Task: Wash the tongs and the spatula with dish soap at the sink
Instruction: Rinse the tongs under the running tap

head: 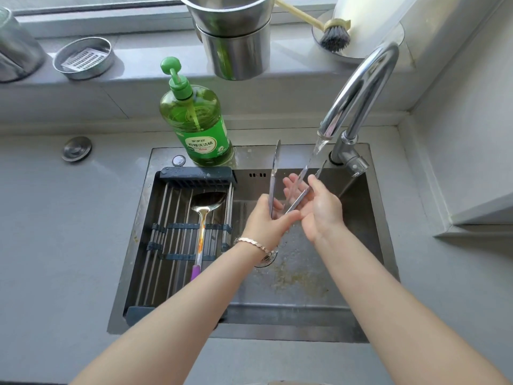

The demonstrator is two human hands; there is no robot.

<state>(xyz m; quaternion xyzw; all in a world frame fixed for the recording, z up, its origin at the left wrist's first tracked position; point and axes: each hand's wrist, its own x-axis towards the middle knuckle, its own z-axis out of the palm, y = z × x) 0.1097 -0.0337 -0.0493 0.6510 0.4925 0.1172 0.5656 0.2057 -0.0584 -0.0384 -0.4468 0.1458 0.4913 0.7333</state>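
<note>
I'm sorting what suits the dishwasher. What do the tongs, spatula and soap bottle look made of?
The tongs: bare metal, likely stainless steel; thin silvery arms catching light. The spatula: shiny metal head and shaft with mirror-like glints; purple handle end, probably plastic. The soap bottle: clear green-tinted plastic, liquid visible inside; opaque green pump.

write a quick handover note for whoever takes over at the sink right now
Left hand grips the tongs at their joined end.
Right hand pinches one tong arm under running water from the faucet.
Spatula lies on the rack over the left side of the sink; dish soap stands on the back rim.
No foam shows, so soaping is unconfirmed.
Left: finish the tongs, then wash the spatula.
</note>
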